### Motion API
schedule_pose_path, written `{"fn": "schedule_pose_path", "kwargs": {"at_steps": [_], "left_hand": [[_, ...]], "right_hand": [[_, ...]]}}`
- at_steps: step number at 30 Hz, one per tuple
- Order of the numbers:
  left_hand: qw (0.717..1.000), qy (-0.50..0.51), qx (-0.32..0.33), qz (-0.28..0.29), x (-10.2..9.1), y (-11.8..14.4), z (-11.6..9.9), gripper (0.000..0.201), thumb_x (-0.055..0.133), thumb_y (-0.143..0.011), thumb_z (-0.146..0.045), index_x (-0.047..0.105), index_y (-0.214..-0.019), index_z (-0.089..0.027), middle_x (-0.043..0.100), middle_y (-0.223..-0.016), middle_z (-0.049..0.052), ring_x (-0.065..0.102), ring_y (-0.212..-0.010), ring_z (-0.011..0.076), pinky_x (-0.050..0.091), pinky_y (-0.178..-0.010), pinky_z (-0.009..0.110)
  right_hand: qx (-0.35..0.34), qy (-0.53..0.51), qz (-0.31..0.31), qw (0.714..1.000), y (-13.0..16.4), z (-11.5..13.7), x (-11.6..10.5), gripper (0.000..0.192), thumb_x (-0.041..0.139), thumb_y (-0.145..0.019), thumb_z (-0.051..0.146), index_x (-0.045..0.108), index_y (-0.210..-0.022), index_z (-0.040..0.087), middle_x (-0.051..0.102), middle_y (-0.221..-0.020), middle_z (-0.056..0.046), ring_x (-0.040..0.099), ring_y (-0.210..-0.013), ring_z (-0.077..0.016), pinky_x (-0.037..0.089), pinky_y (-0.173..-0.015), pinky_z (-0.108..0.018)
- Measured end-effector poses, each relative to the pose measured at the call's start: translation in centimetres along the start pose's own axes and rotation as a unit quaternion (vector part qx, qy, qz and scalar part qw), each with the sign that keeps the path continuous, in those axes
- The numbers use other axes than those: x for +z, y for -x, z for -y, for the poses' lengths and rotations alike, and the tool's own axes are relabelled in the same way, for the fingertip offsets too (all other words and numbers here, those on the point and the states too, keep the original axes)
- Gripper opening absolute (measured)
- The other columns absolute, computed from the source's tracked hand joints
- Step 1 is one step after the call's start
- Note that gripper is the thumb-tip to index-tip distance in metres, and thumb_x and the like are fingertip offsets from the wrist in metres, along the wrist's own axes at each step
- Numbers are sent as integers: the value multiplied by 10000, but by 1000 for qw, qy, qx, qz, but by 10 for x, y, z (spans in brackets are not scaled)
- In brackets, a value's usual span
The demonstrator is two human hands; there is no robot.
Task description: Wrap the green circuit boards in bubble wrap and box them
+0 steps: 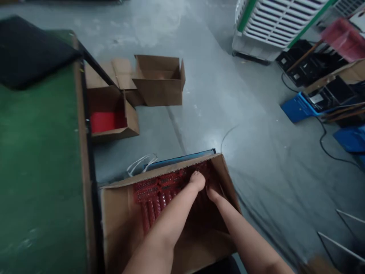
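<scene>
Both of my arms reach down into an open cardboard box [116, 228] on the floor beside a green table [37, 171]. Red bubble-wrap bags holding circuit boards [159, 192] stand packed inside along its far wall. My left hand [197, 181] is curled down over the top of the bags. My right hand [213, 195] dips in just to the right of it, fingers hidden inside the box. Whether either hand grips a bag cannot be made out.
Two more open cardboard boxes lie on the grey floor further off, one [112, 114] with red material inside, the other [159, 80] looking empty. A blue bin [176, 158] sits behind the near box. White racks [273, 23], blue crates [299, 108] and cables are at the right.
</scene>
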State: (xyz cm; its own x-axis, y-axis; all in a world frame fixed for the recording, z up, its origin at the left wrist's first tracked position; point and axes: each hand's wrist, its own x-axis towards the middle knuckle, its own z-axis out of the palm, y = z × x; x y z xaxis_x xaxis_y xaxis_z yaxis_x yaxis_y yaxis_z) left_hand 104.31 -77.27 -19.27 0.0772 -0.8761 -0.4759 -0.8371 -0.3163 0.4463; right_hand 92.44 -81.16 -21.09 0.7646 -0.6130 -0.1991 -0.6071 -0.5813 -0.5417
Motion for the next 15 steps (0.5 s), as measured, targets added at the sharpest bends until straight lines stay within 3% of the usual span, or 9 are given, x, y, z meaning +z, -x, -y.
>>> {"fn": "schedule_pose_path", "kwargs": {"at_steps": [4, 6, 9, 12, 15], "left_hand": [[997, 48, -63, -17, -13, 99, -6, 552, 432, -867, -312, 324, -1381, -142, 297, -1447, 82, 217, -1349, 228, 266, -1114, 374], [990, 90, -111, 11, -2, 162, -6, 527, 439, -858, -320, 385, -1350, -138, 377, -1403, 74, 263, -1332, 229, 291, -1104, 378], [983, 86, -162, -29, 29, 253, 2, 473, 445, -839, -314, 470, -1297, -195, 463, -1340, 55, 375, -1276, 225, 358, -1066, 397], [976, 29, -161, -141, 60, 323, 20, 434, 431, -831, -362, 533, -1240, -259, 512, -1296, 35, 422, -1244, 241, 410, -1021, 417], [921, -26, -258, -290, 69, 369, 36, 481, 401, -804, -416, 595, -1167, -167, 518, -1284, 121, 392, -1257, 313, 398, -993, 497]], "right_hand": [[-39, -29, 69, 996, 35, 14, -42, 481, 349, -816, 147, 486, -1275, 111, 496, -1292, -144, 391, -1261, -230, 285, -1089, -420], [-14, -3, 121, 993, 67, 16, -58, 504, 368, -780, 129, 505, -1263, 86, 491, -1301, -154, 420, -1244, -224, 316, -1076, -384], [5, 32, 178, 984, 117, 18, -72, 466, 377, -791, 166, 570, -1207, 87, 504, -1289, -158, 462, -1211, -227, 354, -1047, -345], [-3, 42, 214, 976, 155, 26, -78, 431, 365, -829, 216, 598, -1182, 132, 563, -1227, -135, 520, -1148, -219, 390, -1005, -322], [9, 81, 231, 970, 175, 39, -81, 379, 353, -864, 255, 657, -1074, 171, 645, -1073, -114, 598, -1007, -223, 441, -907, -313]]}}
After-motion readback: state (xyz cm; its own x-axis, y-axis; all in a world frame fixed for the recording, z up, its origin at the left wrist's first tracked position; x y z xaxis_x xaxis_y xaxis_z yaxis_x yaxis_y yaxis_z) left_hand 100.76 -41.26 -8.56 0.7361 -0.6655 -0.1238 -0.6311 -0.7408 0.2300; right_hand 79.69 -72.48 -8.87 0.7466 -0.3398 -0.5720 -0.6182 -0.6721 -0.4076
